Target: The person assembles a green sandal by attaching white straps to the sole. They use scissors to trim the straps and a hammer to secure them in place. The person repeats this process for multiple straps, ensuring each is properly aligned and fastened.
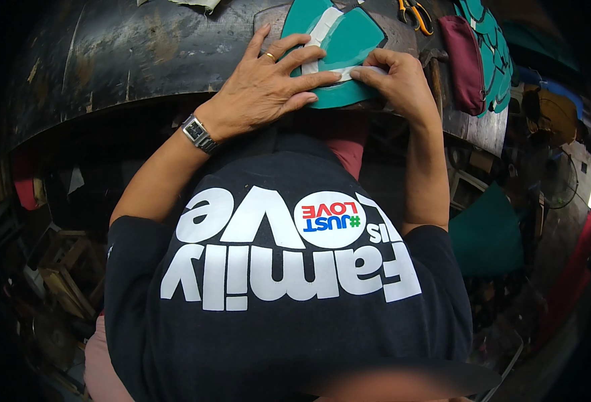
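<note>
A flat teal-green cut piece lies near the table's front edge, on a dark board. One white strip runs along its left part, and a second white strip crosses it close to the near edge. My left hand rests spread on the piece, its index fingertip touching the near strip. At the right end of that strip, my right hand has thumb and finger pinched together on it. Part of the strip is hidden under my fingers.
Orange-handled scissors lie on the dark table at the far right. Beside my right hand is a hammer. A maroon pouch sits next to several teal-green cut pieces. A green sheet hangs lower right.
</note>
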`<state>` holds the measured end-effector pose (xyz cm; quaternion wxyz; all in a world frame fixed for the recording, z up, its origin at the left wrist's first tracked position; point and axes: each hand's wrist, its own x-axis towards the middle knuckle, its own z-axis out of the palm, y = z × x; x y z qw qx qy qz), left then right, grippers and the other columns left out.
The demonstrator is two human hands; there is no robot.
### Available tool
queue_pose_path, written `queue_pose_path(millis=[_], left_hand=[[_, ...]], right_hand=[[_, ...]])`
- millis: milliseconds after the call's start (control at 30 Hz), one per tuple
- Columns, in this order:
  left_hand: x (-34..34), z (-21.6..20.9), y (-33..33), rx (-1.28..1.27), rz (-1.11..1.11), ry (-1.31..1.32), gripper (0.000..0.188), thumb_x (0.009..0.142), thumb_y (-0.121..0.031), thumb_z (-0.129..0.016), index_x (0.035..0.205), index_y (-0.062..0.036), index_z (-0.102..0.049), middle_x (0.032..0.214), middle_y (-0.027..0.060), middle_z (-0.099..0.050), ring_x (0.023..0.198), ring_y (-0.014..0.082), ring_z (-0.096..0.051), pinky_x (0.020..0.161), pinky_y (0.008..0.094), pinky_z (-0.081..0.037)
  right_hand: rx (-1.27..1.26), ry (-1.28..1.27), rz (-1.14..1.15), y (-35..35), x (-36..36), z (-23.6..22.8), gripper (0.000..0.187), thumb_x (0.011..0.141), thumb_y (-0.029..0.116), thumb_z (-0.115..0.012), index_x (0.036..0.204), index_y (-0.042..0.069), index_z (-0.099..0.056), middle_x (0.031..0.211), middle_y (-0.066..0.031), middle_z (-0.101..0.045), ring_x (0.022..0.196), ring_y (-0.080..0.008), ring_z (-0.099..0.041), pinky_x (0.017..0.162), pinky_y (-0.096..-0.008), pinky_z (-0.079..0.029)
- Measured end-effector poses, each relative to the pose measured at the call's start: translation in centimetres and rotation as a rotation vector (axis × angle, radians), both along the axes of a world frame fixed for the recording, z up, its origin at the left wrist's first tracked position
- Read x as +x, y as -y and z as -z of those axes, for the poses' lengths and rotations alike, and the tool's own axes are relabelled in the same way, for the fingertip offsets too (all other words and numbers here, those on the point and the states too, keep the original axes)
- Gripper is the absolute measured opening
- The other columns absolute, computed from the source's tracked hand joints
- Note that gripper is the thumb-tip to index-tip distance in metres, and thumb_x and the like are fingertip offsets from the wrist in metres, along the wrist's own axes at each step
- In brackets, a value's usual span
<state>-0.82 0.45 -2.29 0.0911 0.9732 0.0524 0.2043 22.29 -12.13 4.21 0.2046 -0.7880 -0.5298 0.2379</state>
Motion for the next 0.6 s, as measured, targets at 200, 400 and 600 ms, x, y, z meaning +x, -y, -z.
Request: queue_pose_path(millis=[200, 400, 600], left_hand=[[-0.3, 0.1, 0.1, 0.032, -0.013, -0.06, 0.048, 0.1, -0.056, -0.047, 0.147, -0.0425, -0.048, 0.149, 0.0017, -0.047, 0.147, 0.0233, -0.031, 0.121, 0.0614, -0.013], [-0.2, 0.1, 0.1, -0.068, -0.052, -0.03, 0.055, 0.1, -0.056, -0.049, 0.151, -0.0357, -0.044, 0.152, -0.0006, -0.049, 0.146, 0.02, -0.035, 0.125, 0.0547, -0.011], [-0.1, 0.0, 0.3, -0.128, -0.058, 0.007, 0.059, 0.097, -0.051, -0.057, 0.152, -0.0362, -0.043, 0.15, -0.0009, -0.051, 0.143, 0.0222, -0.04, 0.123, 0.0565, -0.013]], right_hand=[[0.06, -0.081, -0.038, 0.4, 0.5, 0.8, 0.023, 0.087, 0.019, -0.078, 0.085, -0.001, -0.068, 0.071, -0.0003, -0.06, 0.069, -0.007, -0.053, 0.064, -0.0245, -0.044], [0.041, -0.5, 0.022, 1.6, 0.5, -0.1, 0.017, 0.087, 0.015, -0.078, 0.086, 0.002, -0.067, 0.079, 0.0033, -0.062, 0.076, -0.0053, -0.054, 0.067, -0.0212, -0.042], [0.068, -0.765, -0.033, 2.6, -0.6, -0.7, 0.014, 0.087, 0.01, -0.075, 0.083, 0.002, -0.065, 0.087, -0.0008, -0.067, 0.079, -0.0067, -0.057, 0.07, -0.0216, -0.045]])
